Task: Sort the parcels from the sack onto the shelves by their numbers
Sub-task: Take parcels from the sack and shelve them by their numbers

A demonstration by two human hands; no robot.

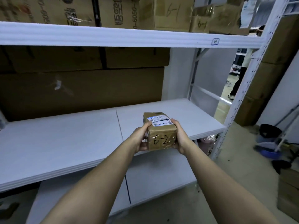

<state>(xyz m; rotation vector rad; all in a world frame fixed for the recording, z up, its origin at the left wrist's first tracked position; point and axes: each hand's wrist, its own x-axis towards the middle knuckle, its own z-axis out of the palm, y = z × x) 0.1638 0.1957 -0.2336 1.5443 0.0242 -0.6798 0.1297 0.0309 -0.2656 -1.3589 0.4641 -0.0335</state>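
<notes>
A small brown cardboard parcel (160,133) with a white shipping label on top and "6-2" handwritten on its near face is held out in front of me. My left hand (142,136) grips its left side and my right hand (180,135) grips its right side. The parcel hovers over the front right part of the white middle shelf (64,139). On the top shelf (113,35) at the right stand brown parcels marked "6-1" (174,12).
Large cardboard boxes (80,88) fill the back of the middle shelf. A lower shelf (158,178) lies below. The white upright post (239,97) bounds the rack on the right. A blue mop bucket (268,141) and stacked boxes (265,75) stand beyond. A person stands far right.
</notes>
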